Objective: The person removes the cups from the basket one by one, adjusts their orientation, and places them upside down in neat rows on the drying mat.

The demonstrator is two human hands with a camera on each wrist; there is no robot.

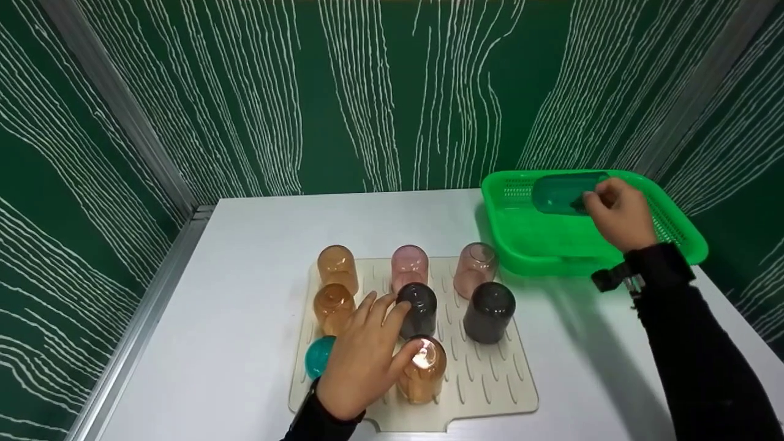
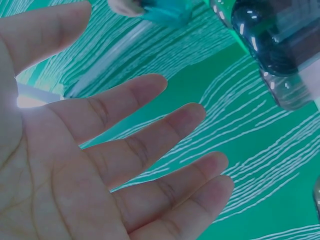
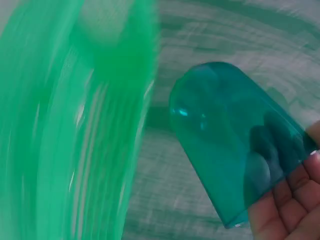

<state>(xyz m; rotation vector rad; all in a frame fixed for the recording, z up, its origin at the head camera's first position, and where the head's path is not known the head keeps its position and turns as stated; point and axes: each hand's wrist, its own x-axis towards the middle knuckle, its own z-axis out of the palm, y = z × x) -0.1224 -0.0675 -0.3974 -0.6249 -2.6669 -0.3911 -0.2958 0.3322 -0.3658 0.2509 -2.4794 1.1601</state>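
My right hand [image 1: 623, 214] grips a clear teal cup [image 1: 560, 194] by its open end, and the cup lies sideways above the green basket [image 1: 520, 267]. In the right wrist view the fingers [image 3: 280, 207] hold the cup's rim, and its rounded base points away from the hand. My left hand [image 1: 367, 355] hovers palm down above the beige drying mat [image 1: 490, 392], its fingers spread and holding nothing. Around it stand upside-down cups: a teal one [image 1: 318, 357], partly hidden by the hand, an amber one [image 1: 422, 373] and a dark grey one [image 1: 418, 315].
Farther back on the mat are two more amber cups [image 1: 336, 266], a pink cup [image 1: 410, 264] and a brownish-pink cup [image 1: 476, 269]. Another dark grey cup [image 1: 490, 312] stands at the right. Green patterned panels [image 1: 416, 92] rise behind and beside the white table [image 1: 202, 306].
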